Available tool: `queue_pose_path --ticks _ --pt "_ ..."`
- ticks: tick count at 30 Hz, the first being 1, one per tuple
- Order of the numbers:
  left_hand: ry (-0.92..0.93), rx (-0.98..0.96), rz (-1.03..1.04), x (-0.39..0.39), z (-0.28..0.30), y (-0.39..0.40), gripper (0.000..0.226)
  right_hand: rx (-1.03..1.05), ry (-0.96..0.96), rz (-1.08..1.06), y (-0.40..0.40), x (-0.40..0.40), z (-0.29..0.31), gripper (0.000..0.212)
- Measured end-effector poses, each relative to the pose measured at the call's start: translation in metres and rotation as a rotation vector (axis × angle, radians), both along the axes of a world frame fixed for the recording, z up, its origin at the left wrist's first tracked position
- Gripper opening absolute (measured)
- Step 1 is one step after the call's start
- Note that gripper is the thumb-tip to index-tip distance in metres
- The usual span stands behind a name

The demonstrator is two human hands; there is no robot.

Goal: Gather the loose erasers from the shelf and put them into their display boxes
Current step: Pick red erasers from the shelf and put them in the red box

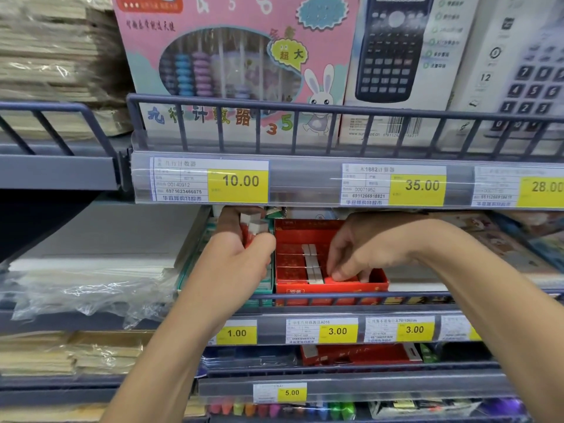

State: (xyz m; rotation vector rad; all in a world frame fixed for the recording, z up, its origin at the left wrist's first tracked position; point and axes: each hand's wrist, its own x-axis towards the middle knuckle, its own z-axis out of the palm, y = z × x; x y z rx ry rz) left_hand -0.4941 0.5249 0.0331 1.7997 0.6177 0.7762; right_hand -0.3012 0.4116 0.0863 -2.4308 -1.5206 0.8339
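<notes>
Erasers (255, 228) in red sleeves sit bunched in the left hand (241, 254), its fingers curled tight round them, just left of the red display box (331, 283). Reaching into that box, the right hand (360, 254) pinches one red eraser (340, 279) at the front corner. More erasers (305, 261) lie in rows between the two hands, inside the box.

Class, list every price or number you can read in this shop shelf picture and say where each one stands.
"10.00": yellow tag under the abacus box.
"1882" and "35.00": tag under the calculator box.
"28.0", cut off: tag at right edge.
"1.00", "3.00", "3.00": tags on the eraser shelf rail.
"5.00": lowest rail tag.
Small print is blurred.
</notes>
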Motion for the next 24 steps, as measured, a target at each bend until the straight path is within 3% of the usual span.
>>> queue_pose_path --ticks 2,7,14,17,21,24 --pt "-0.006 0.008 0.006 0.0 -0.001 0.002 0.037 0.009 -0.002 -0.018 0.0 -0.003 -0.002 0.007" --pt "-0.008 -0.001 0.011 0.002 -0.002 0.002 0.045 -0.01 -0.168 -0.03 -0.001 -0.01 -0.002 0.008" --pt "-0.023 0.024 -0.055 0.003 0.003 -0.005 0.034 -0.004 -0.197 -0.026 -0.001 -0.015 -0.002 0.011" --pt "-0.042 0.019 -0.109 0.001 0.005 -0.008 0.031 0.158 -0.229 -0.031 -0.004 -0.017 0.0 0.014" --pt "-0.051 -0.006 -0.166 0.0 0.005 -0.009 0.026 0.482 -0.002 0.022 -0.013 -0.026 -0.001 0.029" --pt "-0.002 0.004 -0.181 -0.001 0.005 -0.011 0.033 0.596 -0.002 0.109 -0.021 -0.035 -0.005 0.041"
